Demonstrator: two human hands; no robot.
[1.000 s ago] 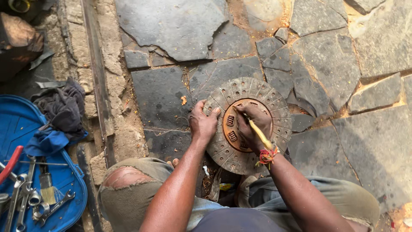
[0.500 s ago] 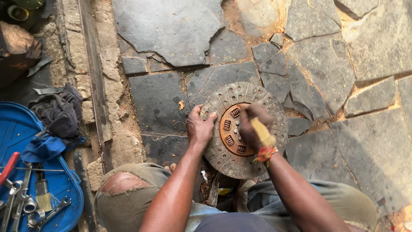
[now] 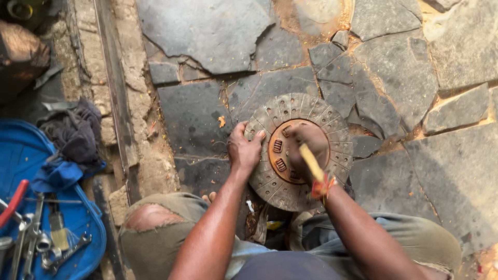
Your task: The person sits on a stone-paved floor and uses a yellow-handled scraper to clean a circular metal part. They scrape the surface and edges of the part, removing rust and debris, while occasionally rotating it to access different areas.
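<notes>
A round, rusty clutch disc (image 3: 332, 129) with a brown hub lies on the stone paving in front of my knees. My left hand (image 3: 244, 148) grips its left rim, thumb on the grey friction ring. My right hand (image 3: 309, 145) rests over the hub and holds a tool with a yellow wooden handle (image 3: 313, 163) that points back toward my wrist. The tool's working end is hidden under the hand. An orange band sits on my right wrist.
A blue tray (image 3: 31, 155) at the left holds wrenches, a red-handled tool and other metal tools. A dark rag (image 3: 75, 132) lies by it. A metal rail (image 3: 111, 88) runs along a rough concrete strip. Cracked stone slabs (image 3: 415, 78) surround the disc.
My right hand has shifted over the hub, and the yellow handle now points more toward my wrist. The left hand stays on the rim. The view has drifted slightly.
</notes>
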